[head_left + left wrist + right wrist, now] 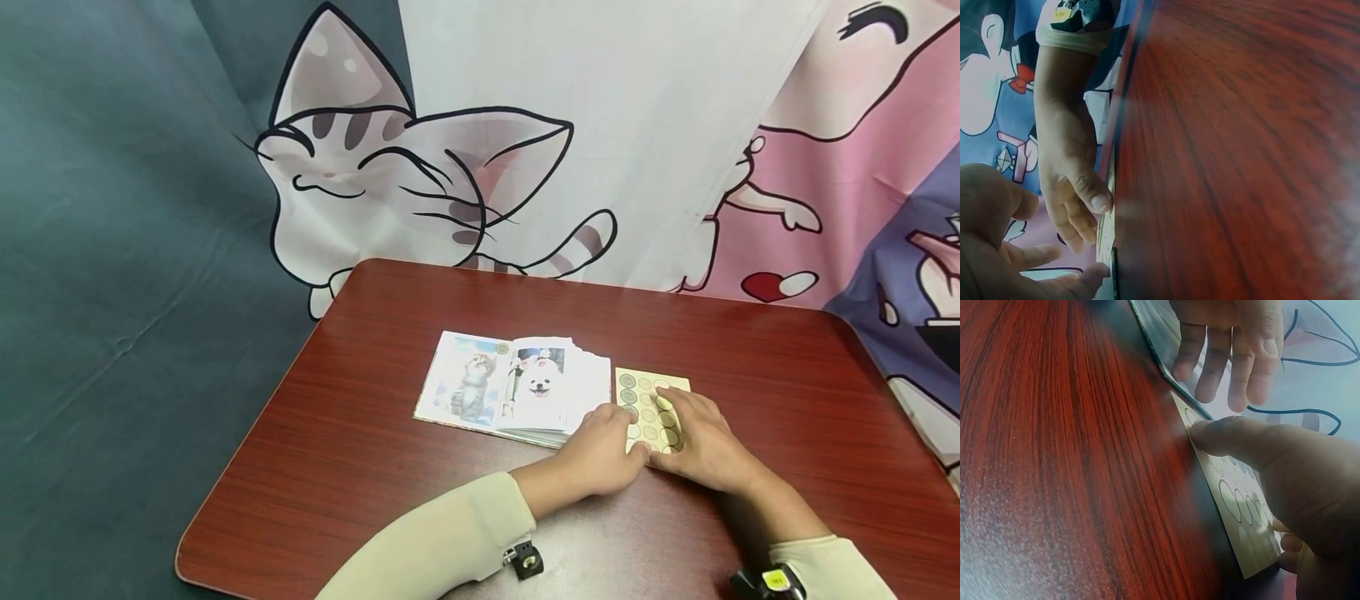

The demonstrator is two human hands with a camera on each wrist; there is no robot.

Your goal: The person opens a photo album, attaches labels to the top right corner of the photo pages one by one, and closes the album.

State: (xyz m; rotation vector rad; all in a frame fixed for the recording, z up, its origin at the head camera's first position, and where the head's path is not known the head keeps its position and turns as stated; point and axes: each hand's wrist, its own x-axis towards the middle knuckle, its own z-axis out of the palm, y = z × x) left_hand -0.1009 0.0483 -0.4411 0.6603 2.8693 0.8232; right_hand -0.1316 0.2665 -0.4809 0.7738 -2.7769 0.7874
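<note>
A pale yellow sheet of round stickers (648,400) lies on the table beside an open photo book (465,383). My right hand (708,442) spreads over the sheet, its thumb on the near end and its fingers reaching toward the far part. In the right wrist view that thumb rests on the sticker sheet (1238,500), which has printed circles. My left hand (603,450) is between book and sheet, fingers loosely extended, its thumb close to the right thumb. In the left wrist view nothing is seen gripped by the left hand (1010,250). Some fingertip contacts are hidden.
The book shows a kitten picture (474,383) on the left page and a white dog picture (538,385) on the right, with a round sticker (502,348) near the kitten page's top corner. Beneath is a reddish-brown table (337,467); cartoon curtains (510,67) hang behind.
</note>
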